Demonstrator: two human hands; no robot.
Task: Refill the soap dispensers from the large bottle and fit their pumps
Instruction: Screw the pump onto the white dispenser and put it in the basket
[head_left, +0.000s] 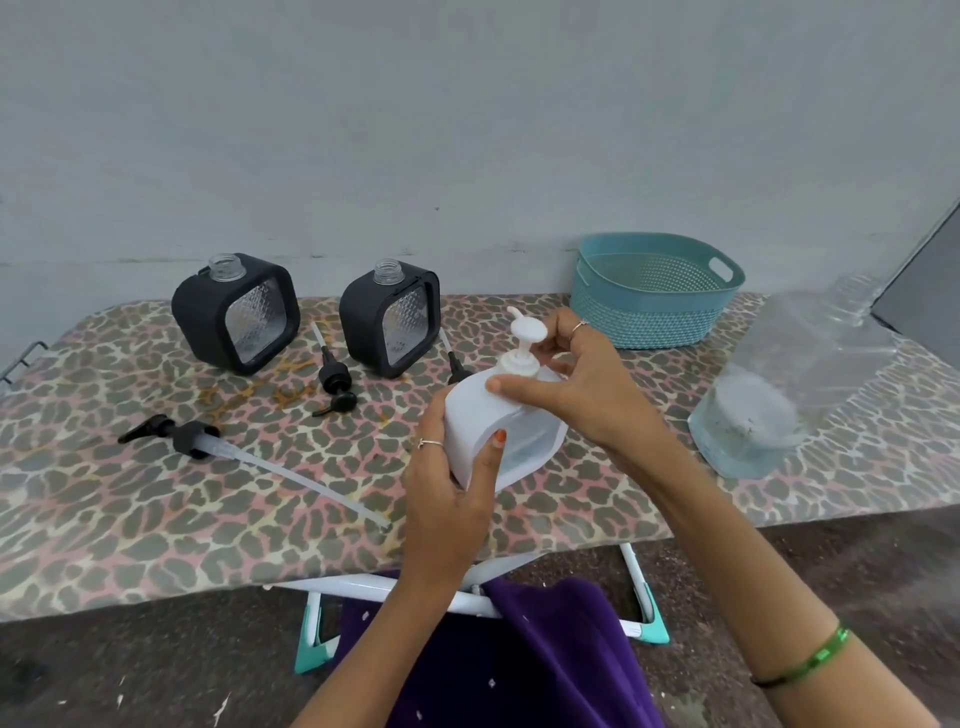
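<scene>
While the left hand (447, 488) clamps the white dispenser (493, 431) above the table's (156, 509) near edge, the right hand (576, 384) pinches its white pump (522, 345); the pump axis tilts up and away; 2 black dispensers (236, 312) stand open-necked behind.

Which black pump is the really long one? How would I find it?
Start at the leopard-print table and look to its left front part. The long-tube pump lies there alone. Its clear tube is much longer than the small pumps' near the dispensers.
</scene>
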